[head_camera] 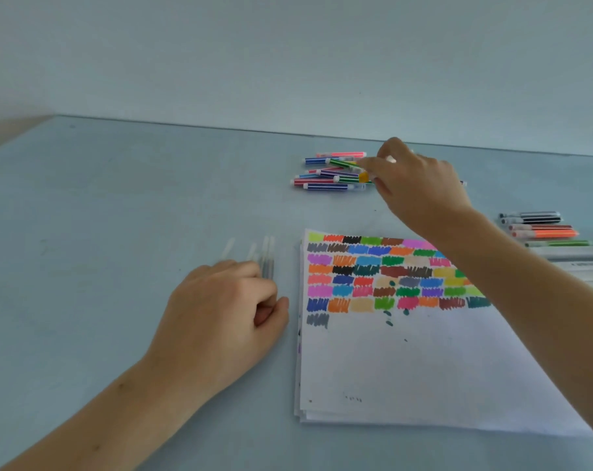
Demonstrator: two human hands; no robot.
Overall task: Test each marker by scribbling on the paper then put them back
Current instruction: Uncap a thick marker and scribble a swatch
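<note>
Right hand point(414, 185) at the marker pile point(332, 171)
Its curled fingers point(368, 164) touch a yellow-capped marker point(363, 177); grip unclear. Left hand point(220, 314) rests loosely curled on the bench point(118, 215).

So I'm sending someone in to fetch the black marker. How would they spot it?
Start at the scribbled paper and look past its far right corner to the small row of markers by the table's right edge. The black marker is the farthest there, dark-barrelled beside orange-red ones.
</note>
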